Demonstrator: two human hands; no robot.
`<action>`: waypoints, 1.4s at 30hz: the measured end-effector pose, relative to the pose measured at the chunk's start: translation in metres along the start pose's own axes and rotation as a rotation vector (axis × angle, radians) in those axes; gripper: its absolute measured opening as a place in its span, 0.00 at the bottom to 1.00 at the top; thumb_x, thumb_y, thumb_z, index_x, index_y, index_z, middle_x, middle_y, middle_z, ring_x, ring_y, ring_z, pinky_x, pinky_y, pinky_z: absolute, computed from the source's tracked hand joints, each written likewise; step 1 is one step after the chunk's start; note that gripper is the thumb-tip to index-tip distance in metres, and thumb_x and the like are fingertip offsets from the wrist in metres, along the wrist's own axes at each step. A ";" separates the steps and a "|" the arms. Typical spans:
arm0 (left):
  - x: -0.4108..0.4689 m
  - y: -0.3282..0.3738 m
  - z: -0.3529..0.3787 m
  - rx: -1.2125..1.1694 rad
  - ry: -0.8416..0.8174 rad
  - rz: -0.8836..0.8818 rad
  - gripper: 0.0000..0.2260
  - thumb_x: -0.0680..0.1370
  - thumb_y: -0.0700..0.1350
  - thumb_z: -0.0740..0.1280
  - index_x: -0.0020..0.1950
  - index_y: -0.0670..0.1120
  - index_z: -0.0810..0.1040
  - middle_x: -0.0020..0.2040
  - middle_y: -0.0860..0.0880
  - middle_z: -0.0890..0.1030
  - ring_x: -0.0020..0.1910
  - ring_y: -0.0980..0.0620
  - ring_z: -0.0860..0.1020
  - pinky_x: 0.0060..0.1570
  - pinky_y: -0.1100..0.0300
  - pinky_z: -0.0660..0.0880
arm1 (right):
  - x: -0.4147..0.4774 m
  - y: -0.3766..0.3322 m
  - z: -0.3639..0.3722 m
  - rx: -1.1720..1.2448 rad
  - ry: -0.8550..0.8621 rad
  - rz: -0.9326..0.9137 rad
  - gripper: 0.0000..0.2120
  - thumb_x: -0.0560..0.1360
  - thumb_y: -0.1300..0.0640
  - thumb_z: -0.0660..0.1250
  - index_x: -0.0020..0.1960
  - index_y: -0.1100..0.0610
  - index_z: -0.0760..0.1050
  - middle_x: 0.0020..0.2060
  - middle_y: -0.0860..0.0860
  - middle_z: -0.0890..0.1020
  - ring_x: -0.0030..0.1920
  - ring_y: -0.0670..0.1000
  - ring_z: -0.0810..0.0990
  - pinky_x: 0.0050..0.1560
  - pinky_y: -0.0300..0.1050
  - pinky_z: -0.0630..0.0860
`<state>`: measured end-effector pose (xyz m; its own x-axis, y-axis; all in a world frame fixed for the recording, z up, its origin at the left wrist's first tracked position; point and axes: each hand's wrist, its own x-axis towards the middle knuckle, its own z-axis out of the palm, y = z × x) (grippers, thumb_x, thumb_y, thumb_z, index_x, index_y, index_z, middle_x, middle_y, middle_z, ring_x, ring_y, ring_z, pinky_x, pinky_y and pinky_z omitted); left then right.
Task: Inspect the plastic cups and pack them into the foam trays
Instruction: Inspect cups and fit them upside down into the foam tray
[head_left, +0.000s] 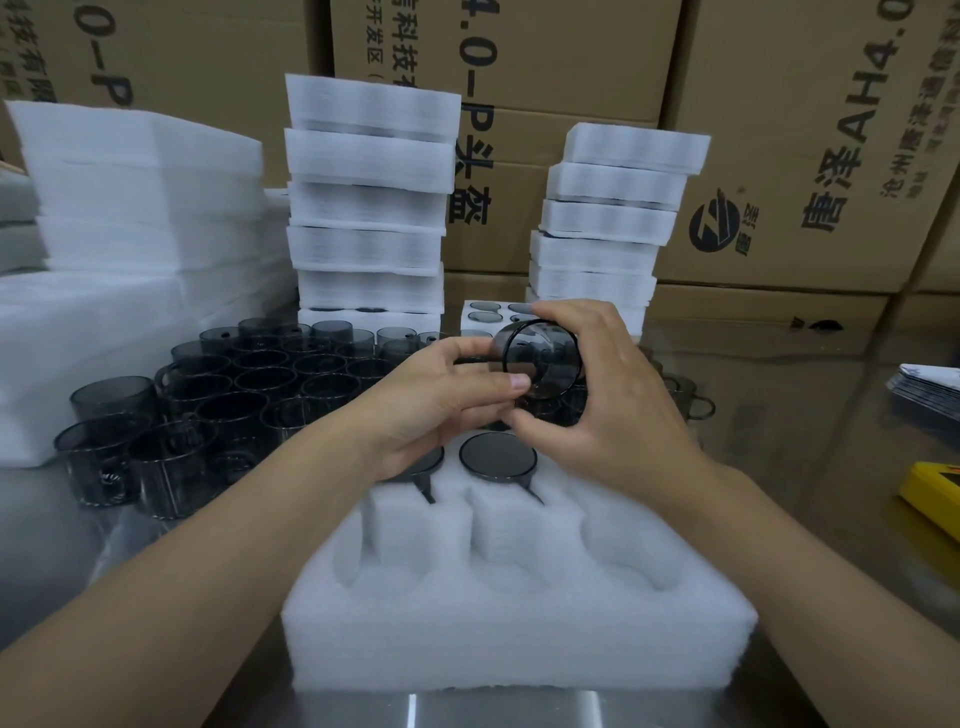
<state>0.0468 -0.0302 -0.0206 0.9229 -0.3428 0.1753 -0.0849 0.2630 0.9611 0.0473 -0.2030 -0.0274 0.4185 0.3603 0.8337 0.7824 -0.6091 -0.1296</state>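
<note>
A smoky grey plastic cup (540, 358) is held sideways above the table, its mouth turned toward me. My right hand (608, 395) grips it from the right, fingers over its top and thumb under it. My left hand (447, 400) pinches its near rim from the left. Below lies a white foam tray (519, 603) with round pockets. Two cups sit bottom-up in its far row: one (497, 456) in plain view, the other (422, 460) partly hidden under my left hand. The near pockets hold nothing.
Several loose grey cups (249, 379) stand at the left. Stacks of foam trays (369, 208) (608, 218) rise behind, more foam (140, 197) at far left, cardboard boxes (810, 130) at the back. A yellow object (930, 493) and dark sheets (924, 389) lie at right.
</note>
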 end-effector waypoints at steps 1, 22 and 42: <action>0.000 0.000 0.000 -0.004 -0.010 0.002 0.31 0.66 0.37 0.72 0.67 0.37 0.68 0.57 0.38 0.81 0.52 0.47 0.82 0.47 0.61 0.79 | 0.001 0.000 0.001 0.005 0.011 0.004 0.31 0.65 0.57 0.76 0.66 0.58 0.70 0.56 0.45 0.69 0.58 0.44 0.72 0.57 0.35 0.69; -0.001 -0.008 0.010 0.743 0.015 0.192 0.14 0.77 0.36 0.65 0.48 0.56 0.78 0.50 0.56 0.82 0.50 0.61 0.79 0.55 0.66 0.75 | 0.003 0.060 -0.045 0.886 -0.520 0.647 0.25 0.62 0.64 0.65 0.58 0.54 0.72 0.44 0.47 0.82 0.41 0.46 0.81 0.41 0.36 0.77; -0.004 -0.009 0.011 0.867 -0.078 0.097 0.23 0.78 0.30 0.54 0.54 0.59 0.73 0.58 0.57 0.77 0.57 0.62 0.76 0.57 0.63 0.72 | 0.004 0.051 -0.048 0.726 -0.719 0.551 0.26 0.63 0.63 0.70 0.59 0.49 0.72 0.51 0.39 0.81 0.53 0.53 0.74 0.50 0.45 0.73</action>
<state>0.0392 -0.0410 -0.0275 0.8712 -0.4234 0.2484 -0.4466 -0.4736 0.7591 0.0671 -0.2664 -0.0054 0.7678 0.6326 0.1014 0.3958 -0.3438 -0.8516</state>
